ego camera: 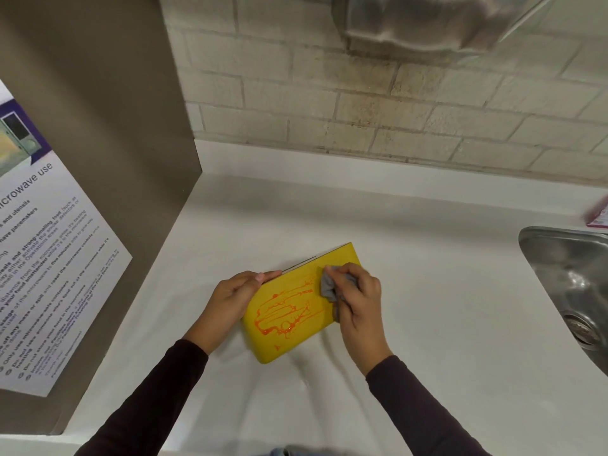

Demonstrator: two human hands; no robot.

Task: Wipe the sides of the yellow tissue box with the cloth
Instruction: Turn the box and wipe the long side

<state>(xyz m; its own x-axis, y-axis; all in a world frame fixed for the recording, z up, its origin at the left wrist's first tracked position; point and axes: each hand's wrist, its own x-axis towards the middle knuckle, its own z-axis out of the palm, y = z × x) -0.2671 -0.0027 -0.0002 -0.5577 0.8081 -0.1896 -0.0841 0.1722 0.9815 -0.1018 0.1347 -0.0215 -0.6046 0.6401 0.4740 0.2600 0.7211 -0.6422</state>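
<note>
Orange mess covered most of the yellow tissue box (292,311); our right grip (360,301) squeezed the cloth (327,286) at two o'clock, left grip (230,301) held its edge.

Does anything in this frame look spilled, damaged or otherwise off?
Orange-red streaks are smeared across the upward face of the yellow tissue box, like a sticky spill. The right hand holds a grey cloth at the streaks' upper right edge; the left hand holds the box's left end. Nothing else stands out.

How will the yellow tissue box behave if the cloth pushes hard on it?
The box likely slides on the smooth counter unless the left hand braces it. Its straight edges suggest stiffness. The orange smear may be slippery.
</note>
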